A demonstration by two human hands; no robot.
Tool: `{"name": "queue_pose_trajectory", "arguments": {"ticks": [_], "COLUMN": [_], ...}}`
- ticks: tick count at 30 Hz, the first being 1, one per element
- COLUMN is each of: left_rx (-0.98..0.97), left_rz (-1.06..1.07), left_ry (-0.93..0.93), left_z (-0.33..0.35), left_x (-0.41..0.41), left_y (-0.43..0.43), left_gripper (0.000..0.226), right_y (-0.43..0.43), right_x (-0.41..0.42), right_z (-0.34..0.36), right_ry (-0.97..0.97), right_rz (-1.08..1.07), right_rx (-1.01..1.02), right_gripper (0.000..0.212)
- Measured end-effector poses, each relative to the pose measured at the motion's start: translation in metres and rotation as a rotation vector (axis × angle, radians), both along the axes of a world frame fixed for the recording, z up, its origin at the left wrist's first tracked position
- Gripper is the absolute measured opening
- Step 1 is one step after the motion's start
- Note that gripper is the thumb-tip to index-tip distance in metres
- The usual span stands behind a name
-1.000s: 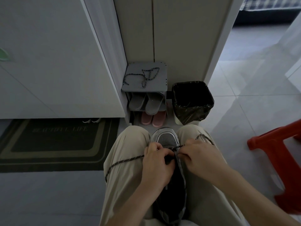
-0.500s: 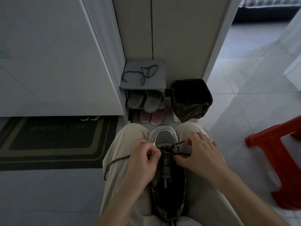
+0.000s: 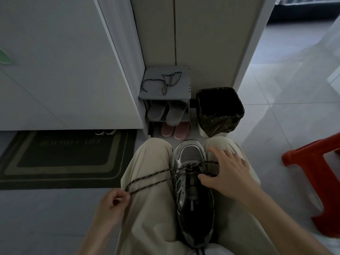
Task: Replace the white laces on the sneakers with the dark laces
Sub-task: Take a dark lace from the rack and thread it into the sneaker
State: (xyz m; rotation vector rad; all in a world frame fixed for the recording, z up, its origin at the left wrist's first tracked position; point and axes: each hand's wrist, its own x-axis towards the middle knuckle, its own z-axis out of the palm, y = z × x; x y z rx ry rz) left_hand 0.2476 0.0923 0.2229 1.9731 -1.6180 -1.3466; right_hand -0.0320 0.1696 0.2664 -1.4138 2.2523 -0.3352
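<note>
A grey and black sneaker [image 3: 191, 192] lies between my knees, toe pointing away from me. A dark speckled lace [image 3: 158, 176] runs through its front eyelets and stretches out to the left over my thigh. My left hand [image 3: 112, 205] pinches the lace's looped end, down at the left. My right hand [image 3: 226, 173] rests on the sneaker's right side, thumb and fingertips holding the lace there, the other fingers spread. A second dark lace [image 3: 163, 81] lies loose on top of the small grey shoe rack [image 3: 184, 92].
The shoe rack holds grey slippers [image 3: 165, 112] and pink slippers [image 3: 174, 128]. A bin with a black bag [image 3: 219, 111] stands to its right. A red plastic stool [image 3: 320, 173] is at the right. A dark doormat [image 3: 62, 159] lies at the left below a white door.
My left hand has drawn the lace away from the sneaker, out and down to the left. My right hand has opened its fingers and stays at the shoe's right side.
</note>
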Motion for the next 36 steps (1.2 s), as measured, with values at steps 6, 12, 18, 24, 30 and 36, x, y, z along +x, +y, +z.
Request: {"name": "queue_pose_trajectory", "arguments": {"ticks": [6,12,18,24,30,36], "left_rx": [-0.575,-0.785,-0.709,-0.622,-0.658,-0.397], "left_rz": [-0.190,-0.723,-0.738,-0.603,-0.478,-0.491], "left_ry": [-0.345,-0.113,-0.232,-0.086,-0.101,-0.324], "left_z": [0.033,0.044,0.033,0.031,0.024,0.017], "left_x": [-0.041,-0.128,-0.143,-0.117,-0.065,-0.009], "left_y": [0.006,0.018,0.010,0.010,0.004,0.000], "left_gripper": [0.044,0.022,0.013,0.015,0.024,0.022], "right_y": [0.001,0.007,0.006,0.009,0.008,0.005], "right_x": [-0.001,-0.005,-0.003,-0.003,-0.006,-0.004], "right_z": [-0.006,-0.003,-0.004,0.000,-0.002,-0.007], "right_ry": [-0.141,-0.275,-0.187,-0.219,-0.244,-0.253], "right_rz": [0.011,-0.032,-0.049,-0.061,-0.071,-0.044], "right_rx": [-0.034,-0.077,-0.079,-0.115,-0.112,-0.094], "right_gripper": [0.083,0.085,0.084,0.076,0.070,0.044]}}
